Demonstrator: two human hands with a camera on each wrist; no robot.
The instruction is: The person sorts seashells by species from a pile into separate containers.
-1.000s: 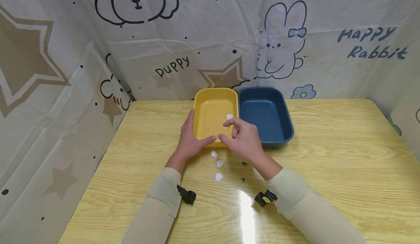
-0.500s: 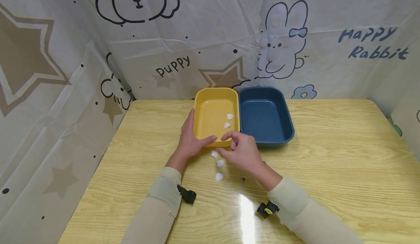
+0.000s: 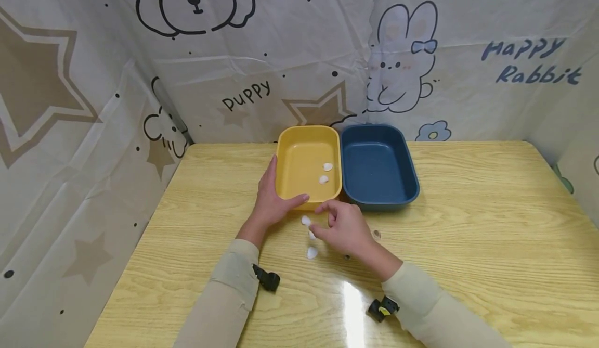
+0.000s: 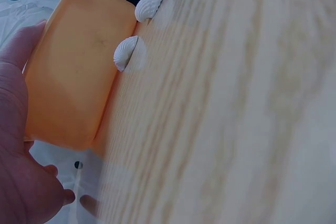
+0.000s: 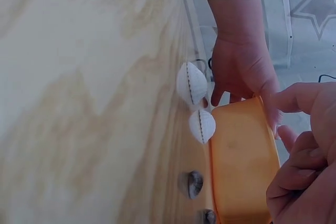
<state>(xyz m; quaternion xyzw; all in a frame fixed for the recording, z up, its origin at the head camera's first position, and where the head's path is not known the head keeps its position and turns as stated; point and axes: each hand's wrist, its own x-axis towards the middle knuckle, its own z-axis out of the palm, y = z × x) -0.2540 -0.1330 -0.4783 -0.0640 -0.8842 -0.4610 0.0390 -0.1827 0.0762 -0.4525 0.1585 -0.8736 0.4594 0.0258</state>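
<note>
Yellow tray [image 3: 299,163] and blue tray [image 3: 376,176] are set side by side on the wood-grain table [image 3: 482,223], the blue at the yellow's three o'clock. Two white shells [image 3: 327,166] are held inside the yellow tray, between three and four o'clock. Outside it, three loose shells [image 3: 312,253], also white, are strung out at six o'clock, and two dark shells [image 3: 376,233] are seen towards five. The yellow tray's seven o'clock corner is gripped by the left hand [image 3: 272,196], thumb over the rim. Nothing is held by the right hand [image 3: 348,227]: thumb and index finger are parted, the other fingers tucked in.

A ribbed, rounded shell could be pinched off-centre and dropped, or be nudged against the tray wall by the thumb. The dark shells, close by the right wrist, might be swept aside.

Compared with half a second ago, the right hand is drawn back from the front rim towards six o'clock; the middle loose shell is now partly covered. No change is seen in the left hand.
</note>
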